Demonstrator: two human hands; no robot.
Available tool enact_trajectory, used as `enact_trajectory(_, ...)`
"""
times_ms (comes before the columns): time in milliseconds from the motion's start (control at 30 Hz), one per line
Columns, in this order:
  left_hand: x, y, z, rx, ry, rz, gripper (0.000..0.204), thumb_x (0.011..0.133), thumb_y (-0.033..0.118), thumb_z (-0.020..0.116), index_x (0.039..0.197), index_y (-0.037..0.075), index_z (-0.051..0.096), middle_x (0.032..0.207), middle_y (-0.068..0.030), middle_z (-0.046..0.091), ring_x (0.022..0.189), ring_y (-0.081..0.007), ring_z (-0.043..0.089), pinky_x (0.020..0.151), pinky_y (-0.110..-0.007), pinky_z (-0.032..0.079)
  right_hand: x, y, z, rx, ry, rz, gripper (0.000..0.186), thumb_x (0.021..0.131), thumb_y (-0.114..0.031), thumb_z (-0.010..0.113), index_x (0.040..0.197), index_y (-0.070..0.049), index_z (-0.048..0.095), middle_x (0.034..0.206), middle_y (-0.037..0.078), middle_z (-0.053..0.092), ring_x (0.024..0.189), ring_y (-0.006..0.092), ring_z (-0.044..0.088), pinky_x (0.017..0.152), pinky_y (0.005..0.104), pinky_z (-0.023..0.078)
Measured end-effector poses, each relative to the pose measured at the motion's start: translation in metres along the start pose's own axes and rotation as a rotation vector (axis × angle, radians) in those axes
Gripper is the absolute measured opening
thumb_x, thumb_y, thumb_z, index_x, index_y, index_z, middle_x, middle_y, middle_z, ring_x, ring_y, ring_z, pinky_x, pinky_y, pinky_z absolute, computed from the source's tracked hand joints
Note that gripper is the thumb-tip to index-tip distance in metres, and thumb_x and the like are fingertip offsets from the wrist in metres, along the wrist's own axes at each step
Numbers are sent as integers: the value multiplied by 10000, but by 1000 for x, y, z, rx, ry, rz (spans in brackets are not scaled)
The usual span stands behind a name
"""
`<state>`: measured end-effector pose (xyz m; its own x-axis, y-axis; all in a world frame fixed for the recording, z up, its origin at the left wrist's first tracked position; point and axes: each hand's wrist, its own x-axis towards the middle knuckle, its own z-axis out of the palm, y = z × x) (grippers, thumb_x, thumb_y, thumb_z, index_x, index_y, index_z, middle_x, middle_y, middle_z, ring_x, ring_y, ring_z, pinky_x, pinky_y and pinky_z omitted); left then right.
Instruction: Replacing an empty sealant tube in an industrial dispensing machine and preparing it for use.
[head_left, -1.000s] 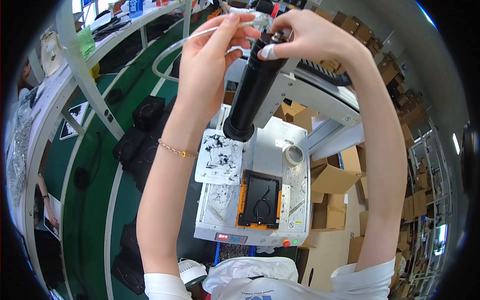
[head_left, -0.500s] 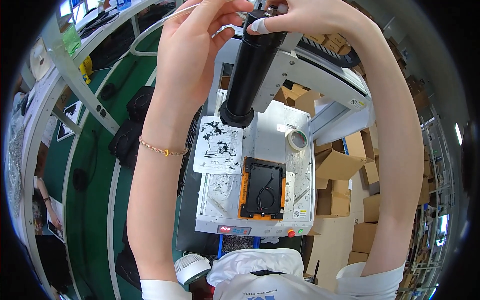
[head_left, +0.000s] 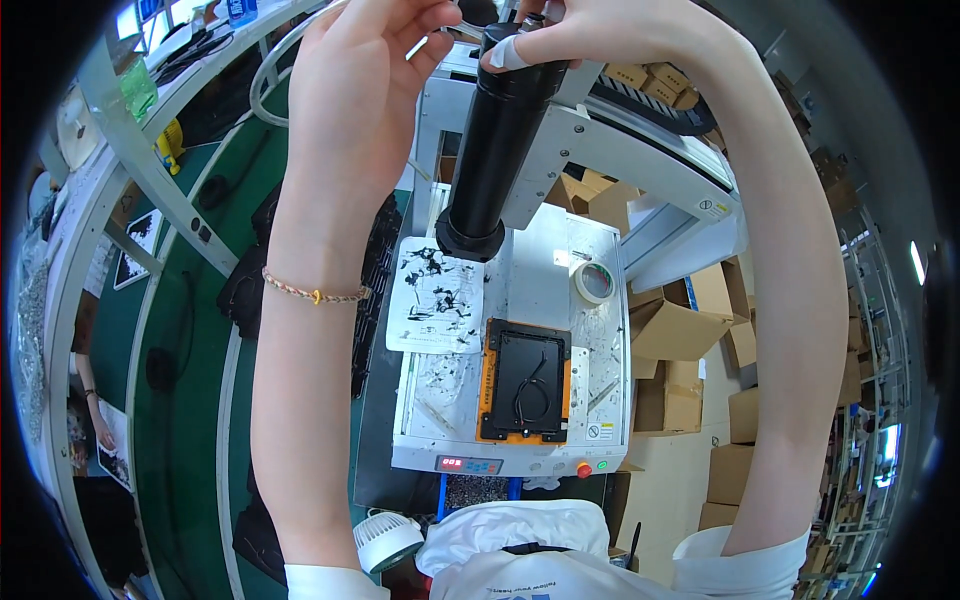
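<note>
At the top of the view a thick black cylinder stands slightly tilted on a white bench machine. My right hand closes on its upper end, with the white-wrapped thumb pressed on its rim. Metal fittings beside that thumb are partly hidden. Left of the cylinder and apart from it is my left hand, fingers curled, its tips partly cut off by the upper edge. A white tube runs up behind this hand; what its fingers hold is hidden. Below, an orange-and-black fixture bears a black panel with a coiled black cable.
A white sheet with black scraps lies on the machine bed, and a tape roll to the right. A red button sits on the front. Cardboard boxes stand at right, a green conveyor and another person's hand at left.
My left hand has moved left, away from the cylinder's top, and the white tube has shifted left too. My right hand stays on the cylinder, which appears slightly further left and lower.
</note>
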<state>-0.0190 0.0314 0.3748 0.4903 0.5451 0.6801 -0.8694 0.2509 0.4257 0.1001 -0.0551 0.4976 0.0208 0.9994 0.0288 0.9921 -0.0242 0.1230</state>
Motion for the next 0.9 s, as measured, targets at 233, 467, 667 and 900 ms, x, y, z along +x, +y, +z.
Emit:
enact_trajectory(233, -7, 1, 18, 315, 337, 6, 283, 993, 239, 487, 1113, 2, 586, 846, -13, 610, 774, -92, 554, 734, -230, 442, -3, -4, -1, 81, -56, 122, 606, 714, -500, 627, 803, 99, 664, 751, 203, 671, 745, 285, 669, 697, 351, 539)
enact_trajectory(467, 9, -3, -16, -370, -417, 8, 285, 998, 224, 476, 1121, -11, 581, 839, -16, 610, 764, -94, 559, 704, -225, 451, 11, 1, 18, -62, 6, 30, 630, 744, -507, 592, 936, 91, 646, 867, 254, 664, 836, 341, 666, 761, 382, 544)
enact_trajectory(667, -2, 5, 16, 244, 353, 2, 289, 999, 223, 478, 1127, -17, 577, 833, -16, 606, 756, -95, 559, 698, -224, 455, -11, -15, 40, -99, 346, 91, 598, 786, -489, 549, 958, 74, 654, 935, 247, 671, 887, 355, 668, 797, 399, 548)
enact_trajectory(900, 1, 1, 4, -10, -38, 34, 282, 1000, 220, 475, 1120, -12, 582, 829, -14, 607, 762, -91, 558, 713, -229, 449, 10, 3, 24, -142, 43, 87, 617, 791, -530, 535, 972, 44, 674, 927, 249, 676, 909, 328, 674, 804, 382, 544)
